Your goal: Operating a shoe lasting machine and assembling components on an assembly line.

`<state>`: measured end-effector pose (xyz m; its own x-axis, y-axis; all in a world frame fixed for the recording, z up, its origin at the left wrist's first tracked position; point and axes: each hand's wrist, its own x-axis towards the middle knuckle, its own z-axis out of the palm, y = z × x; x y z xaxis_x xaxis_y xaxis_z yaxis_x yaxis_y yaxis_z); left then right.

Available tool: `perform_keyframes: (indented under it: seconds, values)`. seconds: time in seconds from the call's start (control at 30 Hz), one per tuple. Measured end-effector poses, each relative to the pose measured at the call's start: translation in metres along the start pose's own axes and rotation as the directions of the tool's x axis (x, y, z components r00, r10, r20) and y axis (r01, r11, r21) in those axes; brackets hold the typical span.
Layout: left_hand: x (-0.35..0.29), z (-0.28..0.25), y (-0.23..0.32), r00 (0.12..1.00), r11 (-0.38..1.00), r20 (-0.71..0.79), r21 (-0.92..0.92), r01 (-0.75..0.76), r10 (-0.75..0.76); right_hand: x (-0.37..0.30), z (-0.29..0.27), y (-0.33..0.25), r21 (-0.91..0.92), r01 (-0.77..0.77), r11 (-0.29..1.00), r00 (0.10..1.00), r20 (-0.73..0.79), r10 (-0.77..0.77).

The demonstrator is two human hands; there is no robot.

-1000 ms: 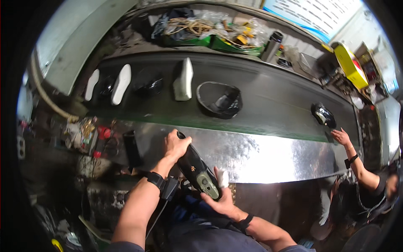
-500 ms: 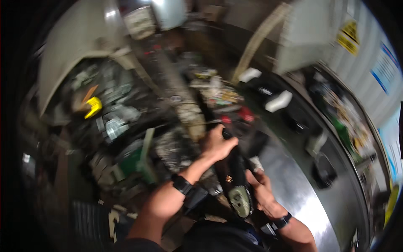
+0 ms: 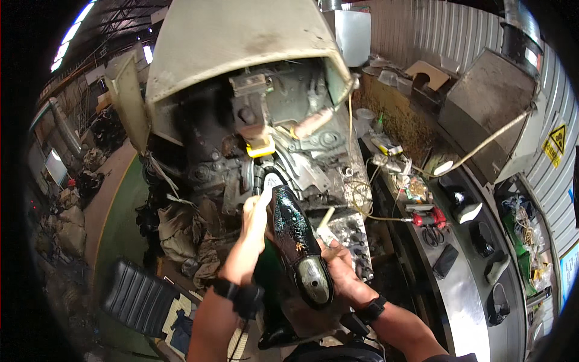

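Between my hands is a black, shiny, textured shoe upper on a shoe last [image 3: 291,223], with a small gold ornament on its side. The last's pale grey-green top [image 3: 313,279], with a round hole, shows at the end nearest me. My left hand [image 3: 256,216] is closed along the far left part of the shoe. On the right, my right hand [image 3: 341,268] grips its near end, fingers partly hidden behind it. The far end meets the metal jaws of a hooded machine [image 3: 241,108], below a yellow-edged part [image 3: 261,148]; whether they touch, I cannot tell.
To the right runs a metal bench [image 3: 461,289] with a red power tool [image 3: 428,217] and a cable. Several black shoes [image 3: 482,238] stand beyond it on a conveyor. At the lower left is a black ribbed chair [image 3: 140,295]; crumpled sacks [image 3: 187,232] lie near the machine.
My view has swung left, so the machine is now straight ahead. The shoe has moved from beside the bench to the machine's jaws, still held in both hands.
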<state>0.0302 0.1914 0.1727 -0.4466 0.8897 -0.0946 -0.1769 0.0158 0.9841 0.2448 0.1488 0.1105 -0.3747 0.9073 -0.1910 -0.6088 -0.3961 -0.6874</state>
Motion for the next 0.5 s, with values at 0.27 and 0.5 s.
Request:
perform_keyframes:
  seconds: [0.27, 0.5]
  values:
    - [-0.052, -0.019, -0.028, 0.952, 0.722, 0.243, -0.624, 0.3, -0.186, 0.077, 0.035, 0.02, -0.116, -0.087, 0.989, 0.995, -0.05, 0.081]
    - [-0.006, -0.028, -0.047, 0.951, 0.73, 0.094, -0.62, 0.287, -0.295, 0.113, 0.054, 0.02, -0.039, -0.051, 0.998, 0.999, -0.006, 0.051]
